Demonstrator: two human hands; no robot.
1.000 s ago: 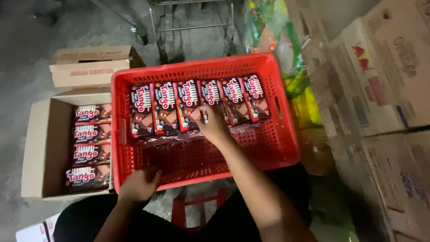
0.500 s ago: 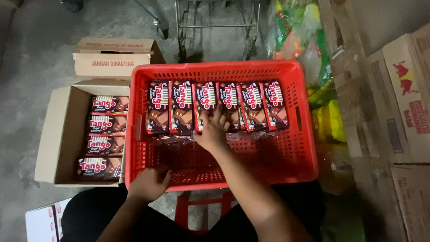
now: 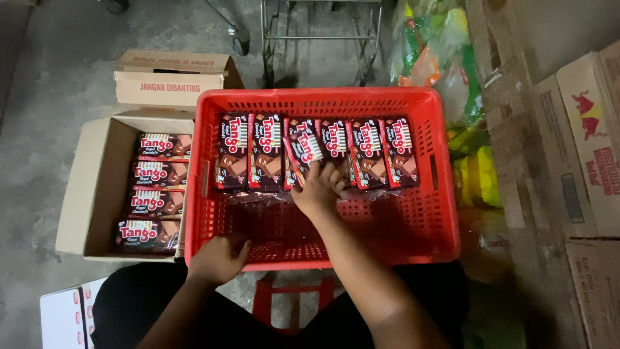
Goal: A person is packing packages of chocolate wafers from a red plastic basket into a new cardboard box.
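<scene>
On the concrete floor [image 3: 58, 84], a red crate [image 3: 445, 220] holds a row of wafer packs; the right hand [image 3: 318, 190] grips a tilted pack [image 3: 301, 152]. The left hand [image 3: 216, 258] clasps the near rim.

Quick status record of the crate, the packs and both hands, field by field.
crate: red plastic crate, one row of wafer packs along its far side
tilted pack: one pack sits askew in the row
right hand: right hand on the tilted pack
left hand: left hand on the crate's near rim
box: open cardboard box left of the crate, holds more packs
</scene>
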